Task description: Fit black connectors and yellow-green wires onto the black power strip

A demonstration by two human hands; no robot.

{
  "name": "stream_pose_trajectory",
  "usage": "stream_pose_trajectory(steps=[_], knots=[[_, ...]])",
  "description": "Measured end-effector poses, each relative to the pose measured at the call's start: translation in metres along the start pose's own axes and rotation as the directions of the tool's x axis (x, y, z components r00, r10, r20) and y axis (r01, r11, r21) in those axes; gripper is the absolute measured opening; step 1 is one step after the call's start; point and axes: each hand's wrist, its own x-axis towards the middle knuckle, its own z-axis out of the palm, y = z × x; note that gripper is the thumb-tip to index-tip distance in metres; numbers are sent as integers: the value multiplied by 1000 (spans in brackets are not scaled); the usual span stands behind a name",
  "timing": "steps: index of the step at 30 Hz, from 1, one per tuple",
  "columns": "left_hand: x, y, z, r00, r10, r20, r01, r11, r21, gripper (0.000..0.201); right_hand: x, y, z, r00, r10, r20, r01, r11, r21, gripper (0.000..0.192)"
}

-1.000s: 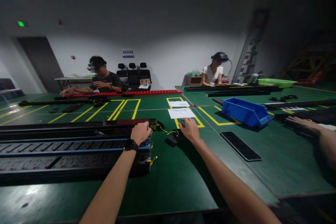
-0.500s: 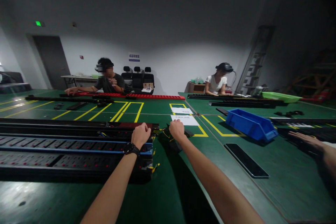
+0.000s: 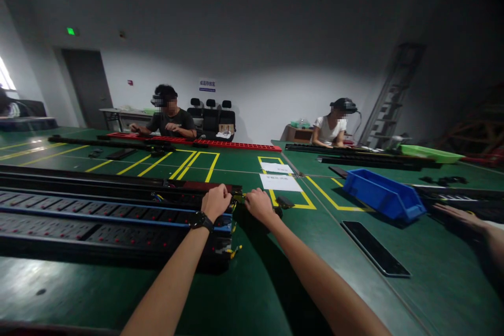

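Green matting covers the counter (image 3: 255, 278), crossed by yellow tape lines. Across its left half lies a long black power strip assembly (image 3: 98, 220), several rails side by side with rows of sockets and red switches, a blue edge running along the top one; its right end stops near the middle of the counter. Beyond it, further back, a red rail (image 3: 197, 142) stretches in front of a seated person in a dark shirt (image 3: 171, 121); a second seated person in a white shirt (image 3: 333, 128) works at the far right behind more black rails. A blue bin (image 3: 384, 194) stands on the right part of the counter, with a flat black panel (image 3: 374, 248) lying nearer, and two white paper sheets (image 3: 280, 182) between the yellow lines. Another person's hand (image 3: 459, 215) rests at the far right edge.

The left hand (image 3: 216, 200), a black watch on its wrist, has its grip curled closed over the right end of the assembly. The right hand (image 3: 258, 203) is just beside that end, its grip closed around the yellow wires (image 3: 238, 198) there; exactly what the fingers pinch cannot be told. A small black part (image 3: 284, 202) lies just right of it.
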Motion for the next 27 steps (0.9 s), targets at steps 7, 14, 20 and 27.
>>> stream_pose_trajectory(steps=[7,14,20,27], knots=[[0,-3,3,999,35,0,-35,999,-1,14,-18,4,-6,996,74,-56,-59,970,236,24],[0,-2,0,998,59,28,-59,998,13,14,-55,56,-13,994,65,-91,14,732,681,22],[-1,0,-3,997,65,40,-65,998,19,13,-75,76,-21,944,299,141,-168,65,984,30],[-2,1,-7,995,82,51,-82,997,-2,14,-77,59,-23,901,331,281,-235,-175,956,31]])
